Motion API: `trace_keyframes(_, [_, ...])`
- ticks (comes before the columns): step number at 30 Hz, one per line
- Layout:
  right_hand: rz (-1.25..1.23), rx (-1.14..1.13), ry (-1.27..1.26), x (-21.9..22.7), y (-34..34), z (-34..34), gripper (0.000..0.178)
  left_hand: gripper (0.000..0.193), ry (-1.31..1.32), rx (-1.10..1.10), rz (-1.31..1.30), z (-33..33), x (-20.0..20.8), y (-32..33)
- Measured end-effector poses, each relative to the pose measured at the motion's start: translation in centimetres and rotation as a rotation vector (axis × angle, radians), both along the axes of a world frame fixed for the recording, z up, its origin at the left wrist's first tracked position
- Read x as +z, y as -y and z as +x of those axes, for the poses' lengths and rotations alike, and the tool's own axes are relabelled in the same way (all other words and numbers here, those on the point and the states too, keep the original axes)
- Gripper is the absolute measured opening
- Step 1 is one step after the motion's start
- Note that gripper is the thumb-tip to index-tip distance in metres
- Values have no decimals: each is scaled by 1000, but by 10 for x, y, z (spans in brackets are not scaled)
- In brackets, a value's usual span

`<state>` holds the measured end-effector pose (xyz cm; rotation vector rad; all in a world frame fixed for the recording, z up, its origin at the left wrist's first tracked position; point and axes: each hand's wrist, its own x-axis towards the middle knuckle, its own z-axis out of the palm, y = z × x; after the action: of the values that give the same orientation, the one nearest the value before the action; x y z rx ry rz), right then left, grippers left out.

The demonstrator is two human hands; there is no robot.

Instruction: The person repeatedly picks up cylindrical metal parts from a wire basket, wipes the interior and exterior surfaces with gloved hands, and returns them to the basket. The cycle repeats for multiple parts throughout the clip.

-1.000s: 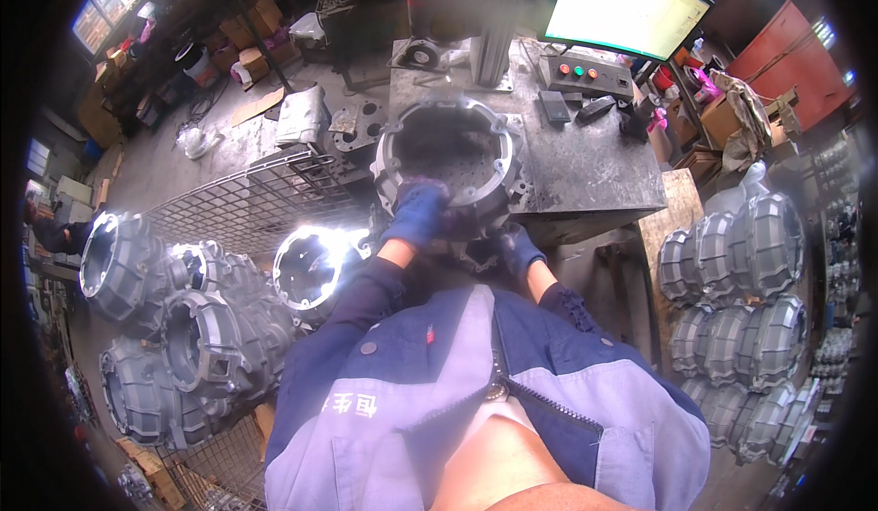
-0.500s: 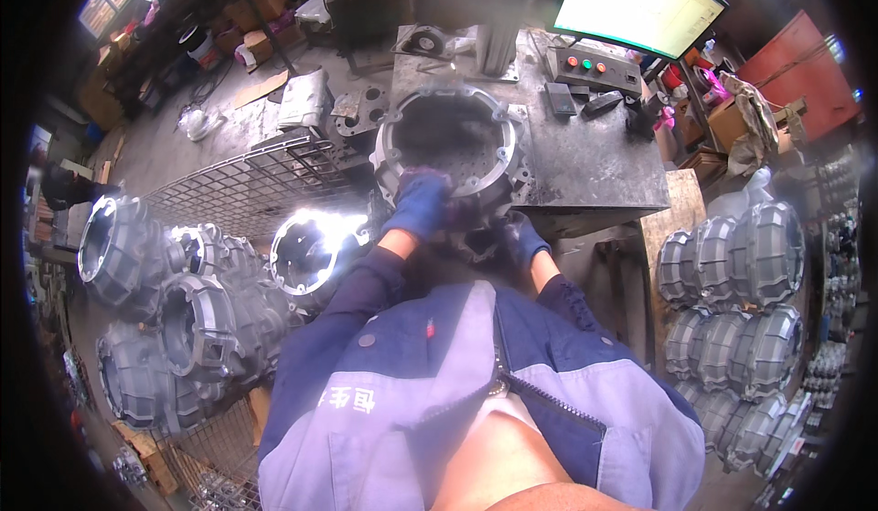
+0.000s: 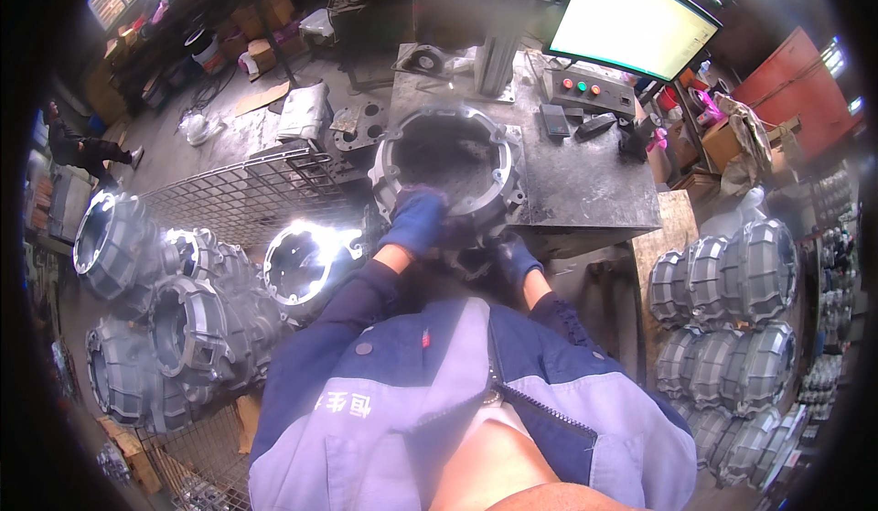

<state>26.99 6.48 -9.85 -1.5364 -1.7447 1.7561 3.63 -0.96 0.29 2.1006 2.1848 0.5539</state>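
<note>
A grey cast-metal ring housing (image 3: 503, 182) with a bolted flange sits at the front left edge of the workbench, its wide round opening facing up. My left hand (image 3: 416, 221), in a blue glove, is closed on the near left part of its rim. Lower down, my right hand (image 3: 515, 257), gloved too, is at the near right underside of the housing. Its fingertips are in dark shadow, so its grip cannot be made out. Below the housing, between my hands, the area is dark.
The metal workbench (image 3: 585, 182) carries a button box (image 3: 590, 90) and small black devices; a lit monitor (image 3: 631, 19) stands behind. Similar housings are stacked left (image 3: 187, 323) and right (image 3: 722, 278). A wire mesh basket (image 3: 242, 195) is at left. A person (image 3: 78, 145) is far left.
The whole view has shifted, so the scene sits slightly lower. My hands and the housing keep nearly the same places relative to the bench. The person at far left shows more fully.
</note>
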Motion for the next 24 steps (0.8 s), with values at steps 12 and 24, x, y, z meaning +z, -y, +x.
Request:
trace_keyframes(12, [-140, -141, -64, 10, 5, -8, 23, 24, -2, -11, -18, -3, -7, 0])
trace_keyframes(24, [39, -85, -76, 13, -117, 28, 31, 25, 73, -84, -47, -12, -9, -5])
